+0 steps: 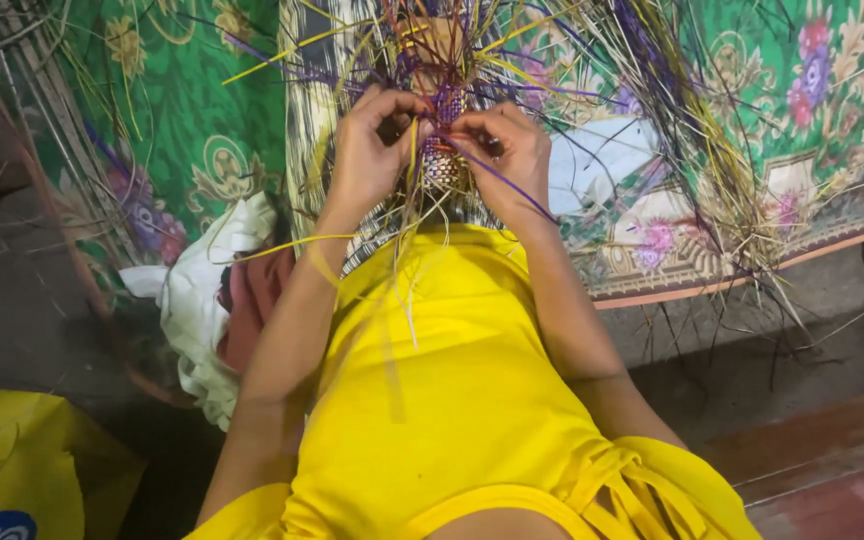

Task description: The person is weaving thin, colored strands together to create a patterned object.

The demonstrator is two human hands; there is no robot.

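Note:
A small woven piece (pixel 444 160) of purple, yellow and pale strips sits between both hands, above my lap in a yellow garment. My left hand (pixel 370 150) grips its left side, fingers curled around loose strips. My right hand (pixel 508 148) pinches a purple strip (pixel 512 185) at the piece's top right; the strip trails down to the right over my wrist. Many loose strip ends fan out upward and downward from the piece.
A green floral mat (pixel 762 150) lies ahead, strewn with a heap of long purple, yellow and pale strips (pixel 682 110). White and red cloths (pixel 217 290) are bunched at the left. A yellow bag (pixel 22 460) sits at the lower left, a wooden edge (pixel 832 460) at the lower right.

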